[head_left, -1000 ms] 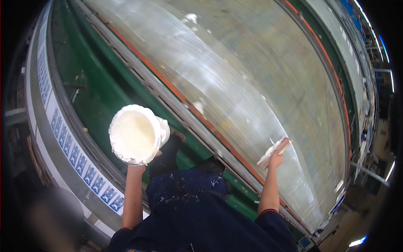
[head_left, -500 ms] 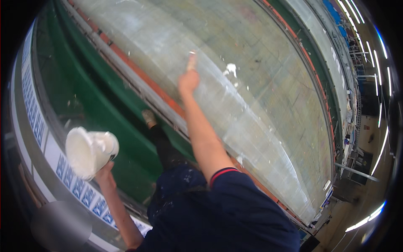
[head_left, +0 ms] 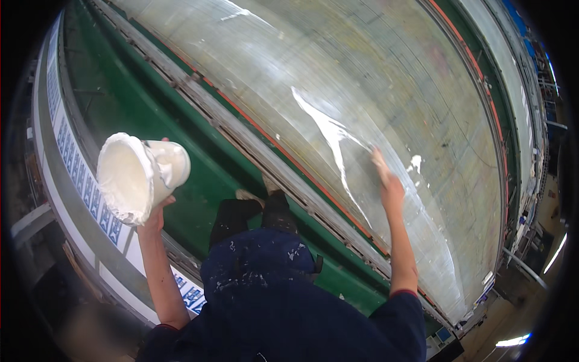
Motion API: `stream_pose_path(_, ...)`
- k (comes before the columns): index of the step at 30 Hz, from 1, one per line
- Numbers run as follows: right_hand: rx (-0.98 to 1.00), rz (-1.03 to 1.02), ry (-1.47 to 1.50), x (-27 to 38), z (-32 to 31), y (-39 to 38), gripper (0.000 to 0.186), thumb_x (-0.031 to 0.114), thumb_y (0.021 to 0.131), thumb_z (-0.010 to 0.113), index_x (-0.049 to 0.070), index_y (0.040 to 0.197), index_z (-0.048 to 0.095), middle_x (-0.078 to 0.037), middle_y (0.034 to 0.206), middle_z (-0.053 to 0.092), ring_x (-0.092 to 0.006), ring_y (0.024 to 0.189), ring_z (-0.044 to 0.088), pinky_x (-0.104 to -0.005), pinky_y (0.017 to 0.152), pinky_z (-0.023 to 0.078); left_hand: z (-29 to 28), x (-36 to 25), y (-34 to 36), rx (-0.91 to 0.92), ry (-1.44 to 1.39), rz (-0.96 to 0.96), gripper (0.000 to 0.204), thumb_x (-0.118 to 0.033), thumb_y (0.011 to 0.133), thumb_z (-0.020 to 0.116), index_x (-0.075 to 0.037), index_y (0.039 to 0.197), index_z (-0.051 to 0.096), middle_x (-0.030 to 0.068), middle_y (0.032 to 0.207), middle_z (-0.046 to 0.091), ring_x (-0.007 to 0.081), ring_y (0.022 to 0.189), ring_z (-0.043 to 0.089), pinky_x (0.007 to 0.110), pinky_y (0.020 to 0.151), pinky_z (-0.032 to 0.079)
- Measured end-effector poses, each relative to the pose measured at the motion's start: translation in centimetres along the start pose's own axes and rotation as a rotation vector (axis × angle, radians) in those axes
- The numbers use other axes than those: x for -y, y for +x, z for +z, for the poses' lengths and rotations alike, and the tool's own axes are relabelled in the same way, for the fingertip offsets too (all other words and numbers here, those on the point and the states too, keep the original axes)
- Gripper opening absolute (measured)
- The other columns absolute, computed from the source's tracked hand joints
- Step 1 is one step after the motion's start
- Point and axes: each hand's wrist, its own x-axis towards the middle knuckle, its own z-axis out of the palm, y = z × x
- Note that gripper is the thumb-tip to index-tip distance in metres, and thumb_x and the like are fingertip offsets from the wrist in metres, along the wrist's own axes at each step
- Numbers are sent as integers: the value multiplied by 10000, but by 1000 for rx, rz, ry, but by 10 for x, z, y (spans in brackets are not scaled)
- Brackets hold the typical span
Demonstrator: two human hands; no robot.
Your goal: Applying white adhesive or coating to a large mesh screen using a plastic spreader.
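One white bucket (head_left: 171, 168) is at the left, beside the long pale surface (head_left: 446, 108), tilted mouth leftward; the left hand (head_left: 155, 216) has its fingers grasping the body, presumably to support the weight. The right hand (head_left: 392, 190) reaches over the surface by a forked white streak (head_left: 333, 133); whether its fingers grip anything, I cannot tell. Two other main white marks show: a far streak (head_left: 244, 12) and a right-hand blotch (head_left: 415, 163).

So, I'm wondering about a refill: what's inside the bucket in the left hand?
The tilted bucket shows pale, creamy material inside a thickly smeared white rim. The bottom is covered, so how deep the material goes cannot be told.
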Motion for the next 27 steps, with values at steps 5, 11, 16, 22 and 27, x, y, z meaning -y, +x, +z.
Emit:
stream_pose_path(5, -110, 771, 113, 9, 1, -80, 338, 282, 850, 611, -40, 952, 632, -234, 868, 655, -394, 834, 637, -436, 737, 486, -20, -58, 78, 80, -35, 130, 851, -1, 580, 795, -62, 1341, 419, 67, 1276, 518, 199, 1136, 535, 304, 867, 497)
stream_pose_path(11, -320, 891, 358, 145, 33, 32, 440, 333, 834, 634, -104, 885, 619, -182, 780, 662, -273, 682, 626, -422, 633, 487, -78, -115, 212, 25, -187, 131, 917, 33, 547, 801, -78, 1364, 400, 67, 1309, 495, 216, 1174, 509, 312, 811, 525)
stream_pose_path(16, -316, 874, 292, 319, 54, 193, 415, 291, 796, 647, -120, 845, 626, -240, 757, 657, -361, 704, 653, -446, 649, 498, -169, -178, 331, 25, -401, 77, 974, 62, 519, 805, -91, 1384, 384, 66, 1337, 477, 231, 1205, 486, 319, 764, 548)
stream_pose_path(22, -313, 875, 258, 586, 75, 415, 317, 262, 777, 626, -51, 818, 643, -223, 772, 664, -378, 725, 657, -464, 651, 495, -300, -259, 474, -47, -520, 236, 1041, -81, 515, 856, -108, 1417, 336, 90, 1407, 411, 275, 1315, 374, 390, 1019, 358)
stream_pose_path(27, -206, 794, 323, 881, 86, 621, 293, 271, 783, 637, -21, 772, 657, -207, 763, 668, -380, 722, 658, -468, 649, 500, -382, -334, 604, -128, -425, 378, 1020, -209, 582, 861, -116, 1433, 307, 109, 1454, 354, 308, 1376, 290, 453, 1160, 190)
